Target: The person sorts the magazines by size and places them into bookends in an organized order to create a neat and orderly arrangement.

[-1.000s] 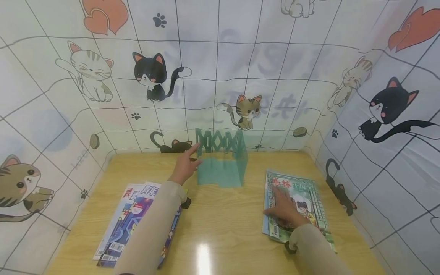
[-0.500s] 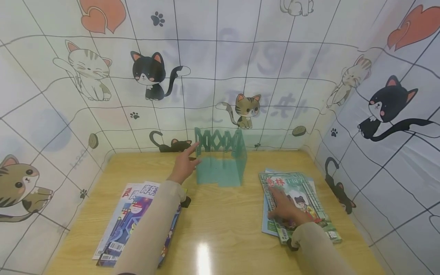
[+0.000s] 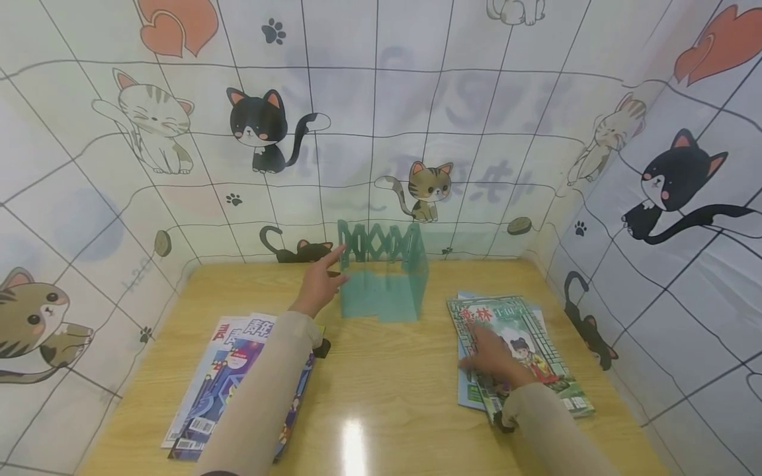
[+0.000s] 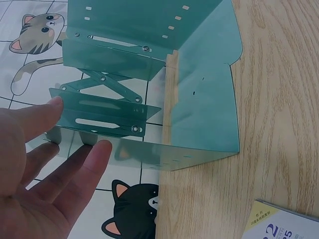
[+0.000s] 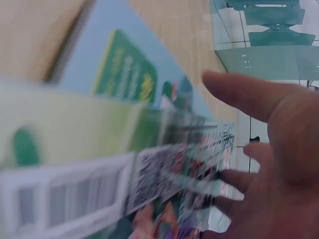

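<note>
A green metal expanding bookend (image 3: 395, 301) stands at the back of the table, with a crisscross back and upright side panels. My left hand (image 3: 318, 287) is at its left side panel. In the left wrist view the fingers (image 4: 97, 154) pinch that panel's edge, one finger on the inner side and others on the outer. My right hand (image 3: 497, 360) rests on the green-covered top magazine (image 3: 550, 357) of the right pile, fingers spread and thumb off to the side. Under it, a light-blue magazine (image 5: 112, 45) peeks out at an angle. The right wrist view is partly blurred.
Several magazines (image 3: 238, 357) lie fanned at the left of the wooden table (image 3: 381, 377), partly under my left sleeve. A white cloth with cat drawings (image 3: 357, 119) hangs behind and at both sides of the table.
The top magazine on the right has turned, its upper end going left and its lower end right, with my right hand on it. My left hand stays at the bookend.
</note>
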Tool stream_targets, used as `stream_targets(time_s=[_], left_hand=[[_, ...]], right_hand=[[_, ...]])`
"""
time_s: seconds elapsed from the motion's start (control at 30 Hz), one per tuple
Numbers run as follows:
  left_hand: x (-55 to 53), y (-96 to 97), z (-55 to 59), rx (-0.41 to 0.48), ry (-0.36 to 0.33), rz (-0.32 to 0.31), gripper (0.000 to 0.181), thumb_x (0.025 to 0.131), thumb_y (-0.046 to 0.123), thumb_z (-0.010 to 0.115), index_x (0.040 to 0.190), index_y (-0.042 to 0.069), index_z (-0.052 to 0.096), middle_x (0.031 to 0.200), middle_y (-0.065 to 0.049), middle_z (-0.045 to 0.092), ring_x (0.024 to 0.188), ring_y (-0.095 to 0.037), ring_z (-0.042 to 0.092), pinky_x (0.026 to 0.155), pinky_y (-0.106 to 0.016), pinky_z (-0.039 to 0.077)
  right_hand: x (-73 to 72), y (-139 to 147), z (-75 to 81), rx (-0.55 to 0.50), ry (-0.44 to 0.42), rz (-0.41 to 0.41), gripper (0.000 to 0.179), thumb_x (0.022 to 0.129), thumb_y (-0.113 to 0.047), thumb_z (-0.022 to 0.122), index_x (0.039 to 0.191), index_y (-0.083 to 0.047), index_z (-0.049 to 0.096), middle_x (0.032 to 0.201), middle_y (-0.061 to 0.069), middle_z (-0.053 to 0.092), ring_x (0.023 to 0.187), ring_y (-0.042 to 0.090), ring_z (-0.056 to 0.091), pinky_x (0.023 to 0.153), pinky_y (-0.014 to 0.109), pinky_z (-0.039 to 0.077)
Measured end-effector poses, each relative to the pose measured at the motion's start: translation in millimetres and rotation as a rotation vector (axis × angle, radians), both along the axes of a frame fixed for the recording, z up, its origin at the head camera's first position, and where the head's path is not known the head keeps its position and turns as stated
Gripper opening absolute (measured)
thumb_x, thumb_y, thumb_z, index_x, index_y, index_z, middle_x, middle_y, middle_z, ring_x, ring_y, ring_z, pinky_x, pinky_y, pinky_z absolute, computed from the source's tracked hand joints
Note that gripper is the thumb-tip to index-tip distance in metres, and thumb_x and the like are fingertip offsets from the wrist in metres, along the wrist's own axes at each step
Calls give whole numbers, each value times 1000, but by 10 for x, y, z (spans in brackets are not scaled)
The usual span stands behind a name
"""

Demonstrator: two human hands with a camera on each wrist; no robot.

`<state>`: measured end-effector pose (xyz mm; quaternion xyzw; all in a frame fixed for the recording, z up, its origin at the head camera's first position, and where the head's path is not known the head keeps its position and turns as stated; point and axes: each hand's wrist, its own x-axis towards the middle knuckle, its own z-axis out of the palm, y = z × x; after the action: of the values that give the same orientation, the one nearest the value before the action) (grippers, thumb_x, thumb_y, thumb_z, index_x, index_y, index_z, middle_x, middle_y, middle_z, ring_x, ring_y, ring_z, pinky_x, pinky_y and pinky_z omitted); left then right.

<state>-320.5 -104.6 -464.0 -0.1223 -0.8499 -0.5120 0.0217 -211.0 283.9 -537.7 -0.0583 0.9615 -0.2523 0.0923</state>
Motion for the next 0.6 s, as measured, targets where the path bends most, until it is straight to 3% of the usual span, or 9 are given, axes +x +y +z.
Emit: stream_targets(time_s=[0.13,0.33,0.6], left_hand=[[-9,2,-13,10,0,-3,74,89,6,70,150,35,38,149,-12,42,103,-27,65,70,-34,57],[-1,-3,-19,12,-8,-10,75,89,6,70,149,35,38,149,-13,42,103,-27,66,70,-34,57],[3,-7,2,23,5,-9,75,89,5,70,149,35,39,149,-13,42,103,-28,66,70,-34,57]], right_hand=[[-103,-25,-31,13,12,-83,95,78,-28,80,151,2,26,149,29,33,135,50,28,107,62,25],[-183,-69,-44,94,-60,-217,96,85,-52,68,153,-3,21,157,27,12,138,56,0,102,75,1],[-226,-118,-61,122,-72,-299,108,82,-66,62,155,-3,14,157,30,0,138,56,-12,96,78,-12]])
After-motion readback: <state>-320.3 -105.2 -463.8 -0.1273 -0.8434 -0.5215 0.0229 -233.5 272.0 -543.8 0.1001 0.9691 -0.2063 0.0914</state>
